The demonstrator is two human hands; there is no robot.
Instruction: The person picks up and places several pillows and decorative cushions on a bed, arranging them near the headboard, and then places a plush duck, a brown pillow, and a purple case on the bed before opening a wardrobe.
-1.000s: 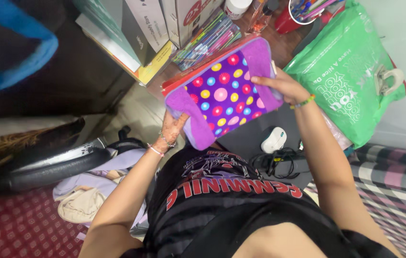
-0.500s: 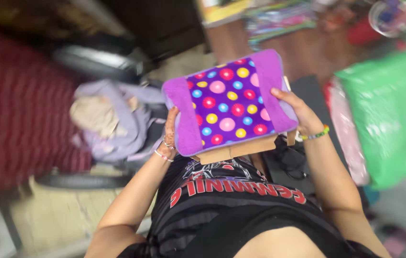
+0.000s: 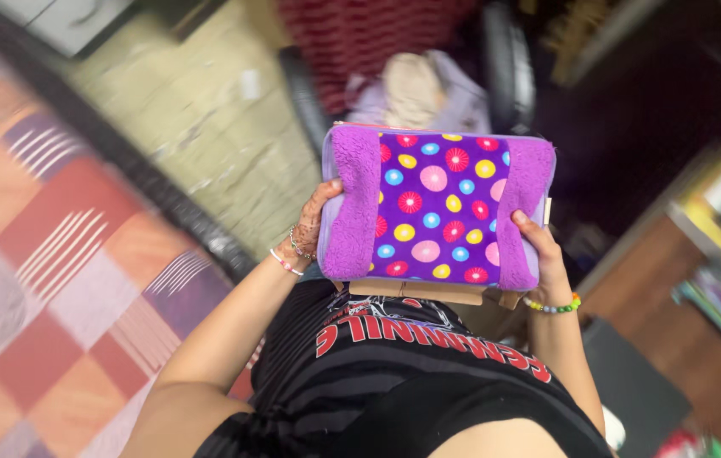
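Fingers of both your hands are closed around the purple, rectangular plush pouch with coloured dots [image 3: 437, 208], one hand at each fuzzy end. Your left hand [image 3: 309, 227] wraps its fingers [image 3: 324, 193] over the left band, and your right hand [image 3: 544, 259] clamps the right band with the thumb on top. You seem to hold it this way to keep it level and face-up in front of your chest, so that the flat tan cardboard piece [image 3: 428, 291] pressed under it, showing along its near edge, does not slip out.

Largest around the pouch is the checked blanket in orange, red and lilac [image 3: 46, 288], well to its left and lower. Beyond the pouch's left end lies the pale stone floor [image 3: 207, 127]. Past its far edge stands the black chair [image 3: 504, 68], carrying a heap of lilac and cream cloth [image 3: 415, 93]. To the pouch's right and lower sits the brown wooden desk [image 3: 666, 280].

As for the pouch itself: its middle panel is smooth, deep purple, printed with round spots in pink, yellow, blue and red. The two end bands are thick, fluffy, lighter purple pile. A lilac edge runs round the rim, and a small pale tag sticks out at the right side.
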